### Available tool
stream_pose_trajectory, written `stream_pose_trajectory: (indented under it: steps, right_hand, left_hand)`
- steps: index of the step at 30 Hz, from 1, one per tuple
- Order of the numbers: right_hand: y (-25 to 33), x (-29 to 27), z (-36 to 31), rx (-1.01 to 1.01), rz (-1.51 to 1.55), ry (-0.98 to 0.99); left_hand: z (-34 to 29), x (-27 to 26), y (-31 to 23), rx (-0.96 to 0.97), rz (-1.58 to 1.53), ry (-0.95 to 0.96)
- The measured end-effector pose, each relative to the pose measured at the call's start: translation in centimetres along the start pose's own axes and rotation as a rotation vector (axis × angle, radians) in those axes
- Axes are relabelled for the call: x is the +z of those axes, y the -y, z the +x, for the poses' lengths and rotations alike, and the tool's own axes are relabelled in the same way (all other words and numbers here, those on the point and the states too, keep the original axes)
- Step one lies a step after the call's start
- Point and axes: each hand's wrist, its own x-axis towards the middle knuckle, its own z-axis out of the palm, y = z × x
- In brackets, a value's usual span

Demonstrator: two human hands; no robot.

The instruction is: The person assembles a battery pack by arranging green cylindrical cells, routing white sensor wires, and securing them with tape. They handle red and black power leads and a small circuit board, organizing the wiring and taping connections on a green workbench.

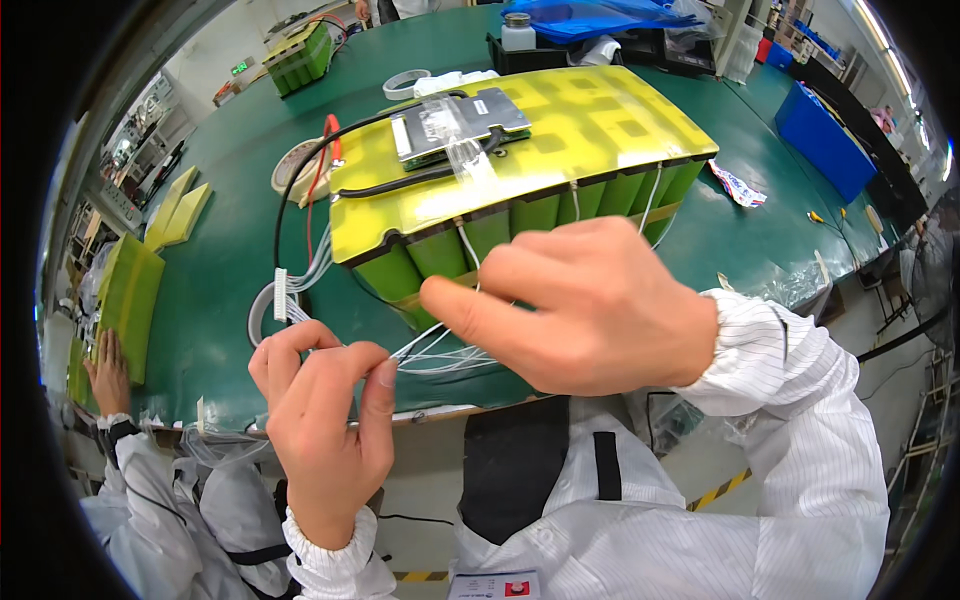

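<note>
Here the battery pack (520, 170) lies flat on the green table (230, 260), its long axis running from lower left up to the right, cell ends facing the person. Its top is a smooth yellow sheet carrying a small grey circuit board (455, 125) under clear tape. Thin white wires (440, 350) trail from its near edge. The left hand (325, 420) pinches these wires; the right hand (580, 305) curls over them, thumb extended.

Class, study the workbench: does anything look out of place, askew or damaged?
A crumpled white-and-red wrapper lies loose on the green table right of the battery pack. The clear tape over the pack's circuit board looks wrinkled. No damage or spill shows.
</note>
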Motion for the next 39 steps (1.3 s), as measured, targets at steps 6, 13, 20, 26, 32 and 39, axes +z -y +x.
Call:
stream_pose_trajectory:
  steps: [6, 13, 20, 26, 32, 39]
  right_hand:
    - [-0.4, -2.2, 4.9, -0.049, 0.046, -0.016]
    - [-1.8, -3.0, 13.5, 0.180, 0.055, 0.382]
    - [-0.3, -2.6, 18.4, 0.247, -0.066, 0.900]
    - [-3.3, -1.3, 18.1, 0.295, 0.059, 0.865]
    - [-2.7, -1.8, 16.0, 0.766, 0.695, 0.881]
    - [-0.4, 1.5, 11.1, 0.657, 0.374, 0.296]
  left_hand:
    - [-3.8, 0.6, -0.5, -0.389, -0.178, -0.405]
    - [-0.5, 0.9, 3.4, -1.081, -0.852, -0.016]
    - [1.5, 1.7, 7.6, -0.854, -1.495, -0.197]
    - [5.9, 0.8, 4.7, -0.514, -1.560, -0.129]
    - [6.1, -0.3, 7.1, -0.429, -1.495, -0.003]
    - [7.5, 0.5, 7.1, -0.339, -1.214, 0.027]
